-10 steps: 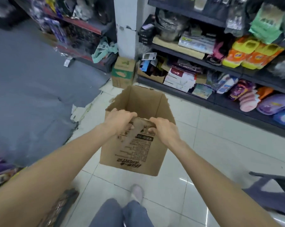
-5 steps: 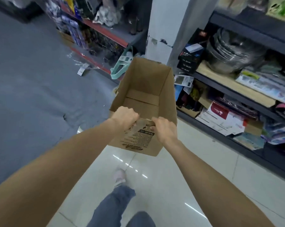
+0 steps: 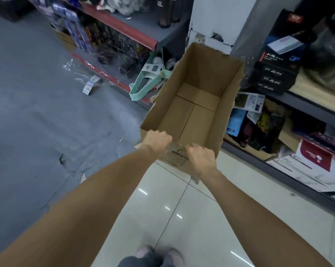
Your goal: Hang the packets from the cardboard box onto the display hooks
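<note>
My left hand (image 3: 156, 140) is curled tight over the near rim of the open brown cardboard box (image 3: 193, 105), toward its left corner. The box hangs above the white tiled floor (image 3: 162, 218), tipped away from me, and its inside shows only bare bottom flaps. My right hand (image 3: 201, 159) grips the same near rim toward the right corner, fingers folded on the printed outer wall.

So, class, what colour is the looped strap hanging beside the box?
Pale mint green strap, with fine stripes; the head view shows it.
</note>
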{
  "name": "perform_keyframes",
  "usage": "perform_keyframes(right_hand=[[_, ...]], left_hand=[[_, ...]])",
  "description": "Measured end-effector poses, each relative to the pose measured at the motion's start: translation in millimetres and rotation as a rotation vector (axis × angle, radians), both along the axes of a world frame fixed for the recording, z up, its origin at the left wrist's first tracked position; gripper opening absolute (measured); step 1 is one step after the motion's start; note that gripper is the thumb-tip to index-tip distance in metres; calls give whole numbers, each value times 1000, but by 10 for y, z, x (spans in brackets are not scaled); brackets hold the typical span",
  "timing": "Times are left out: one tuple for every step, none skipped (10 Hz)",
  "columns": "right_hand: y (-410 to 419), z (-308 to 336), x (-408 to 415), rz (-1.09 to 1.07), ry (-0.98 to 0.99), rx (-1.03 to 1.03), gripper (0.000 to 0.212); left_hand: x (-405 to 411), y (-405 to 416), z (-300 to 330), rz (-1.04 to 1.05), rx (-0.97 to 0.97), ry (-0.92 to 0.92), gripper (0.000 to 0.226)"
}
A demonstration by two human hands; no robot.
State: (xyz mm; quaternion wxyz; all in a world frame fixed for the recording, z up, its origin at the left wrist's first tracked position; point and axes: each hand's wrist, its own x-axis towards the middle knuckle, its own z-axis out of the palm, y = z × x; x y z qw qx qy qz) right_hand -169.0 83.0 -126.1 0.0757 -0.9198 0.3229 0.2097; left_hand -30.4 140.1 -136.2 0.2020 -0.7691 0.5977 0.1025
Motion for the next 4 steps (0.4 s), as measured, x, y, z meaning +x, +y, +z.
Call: perform_keyframes(right_hand=[[-124,-294,164,-30,22,-13,34],[-62,-526,236,-56,-7,-5,34],[-6,-579,205,-188,-82,133,27],[45,-341,20,-400,-274,345,32]], left_hand=[[151,-141,-260,48,15,-3,31],[235,-40,-434,98,8,18,30],[214,65,-427,119,-64,93,28],[139,145,-265,189,-218,205,24]])
